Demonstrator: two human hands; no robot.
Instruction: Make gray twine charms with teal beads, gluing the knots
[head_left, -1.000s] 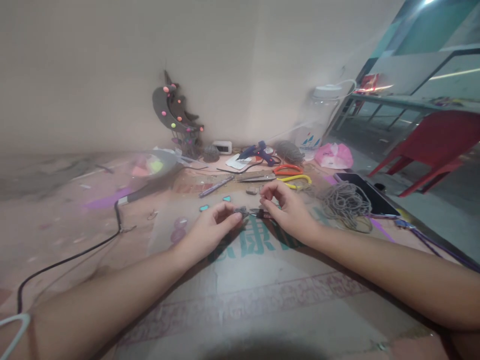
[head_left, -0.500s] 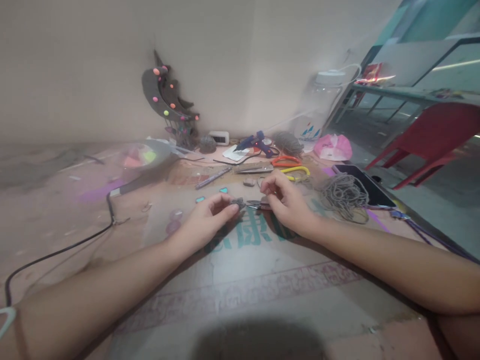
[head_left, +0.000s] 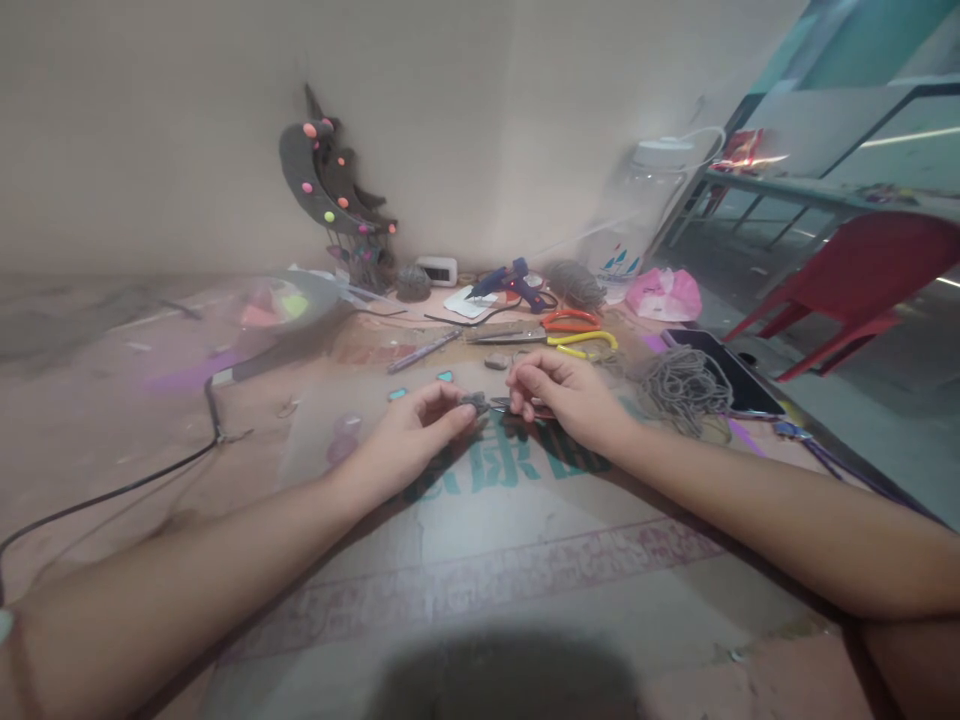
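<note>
Between the thumb and fingers of my left hand [head_left: 420,425] is a small grey yarn piece [head_left: 474,402], pinched at the fingertips; its exact shape is too small to make out. My right hand [head_left: 559,395] is closed around a small pair of thread snips [head_left: 501,405], whose metal points face left and reach the yarn piece. Fingers partly cover the handle. Two small teal pieces [head_left: 445,376] lie just beyond my left hand. Large scissors with a yellow and an orange handle [head_left: 592,341] rest behind my right hand.
A loose heap of grey yarn [head_left: 686,385] lies by a dark tablet [head_left: 739,375] at right. Behind stand a blue glue gun [head_left: 510,283], a yarn ball [head_left: 412,282], a clear bottle [head_left: 637,220] and a decorated moon ornament [head_left: 304,180]. A black cord [head_left: 150,487] crosses the left.
The fingers of my right hand have curled in more around the snips, and that hand sits slightly further left. My left hand keeps its pinch on the yarn piece. The view has shifted slightly.
</note>
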